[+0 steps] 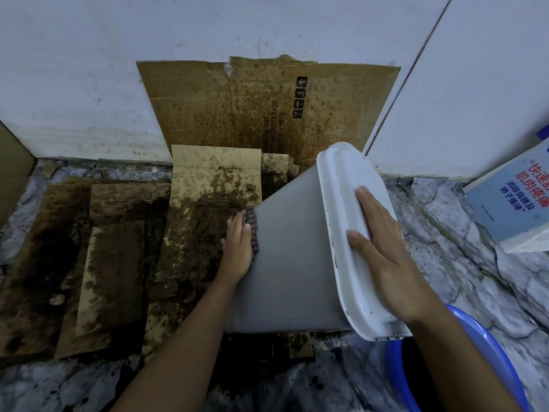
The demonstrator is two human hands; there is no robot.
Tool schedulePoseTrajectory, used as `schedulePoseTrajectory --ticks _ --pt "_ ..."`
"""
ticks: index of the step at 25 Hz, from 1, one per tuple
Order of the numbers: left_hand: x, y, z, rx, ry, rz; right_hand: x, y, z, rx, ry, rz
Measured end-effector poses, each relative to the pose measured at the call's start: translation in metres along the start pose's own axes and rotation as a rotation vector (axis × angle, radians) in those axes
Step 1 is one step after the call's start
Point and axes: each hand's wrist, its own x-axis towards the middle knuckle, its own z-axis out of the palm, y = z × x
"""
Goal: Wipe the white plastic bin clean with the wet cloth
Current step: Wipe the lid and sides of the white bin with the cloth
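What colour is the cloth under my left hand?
The cloth is dark grey-brown with a ribbed texture, best seen in the head view.

The stained cardboard (267, 114) propped against the wall has black print running sideways: "CROSS BASE" and, beside it, "4 SETS". Another line by them ends in "2501", the rest too smeared to read. A strip of black handling symbols (300, 98) includes an arrow and a "4". The blue box (511, 200) at right reads "肌肉疼痛" in red and "消除肩膀及脖子僵硬" in blue.
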Motion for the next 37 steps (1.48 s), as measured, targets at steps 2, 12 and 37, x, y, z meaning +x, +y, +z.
schedulePoseTrajectory --ticks 2,12,37 --pt "-0.006 -0.022 -0.004 -0.011 -0.010 -0.040 0.000 -0.003 0.002 -0.010 -0.002 -0.001" --pt "-0.050 -0.023 -0.005 -0.066 -0.019 -0.116 0.001 -0.005 0.003 -0.021 0.010 -0.003" --pt "-0.159 0.069 0.024 -0.383 0.250 0.067 0.003 -0.008 0.008 -0.074 0.012 -0.038"
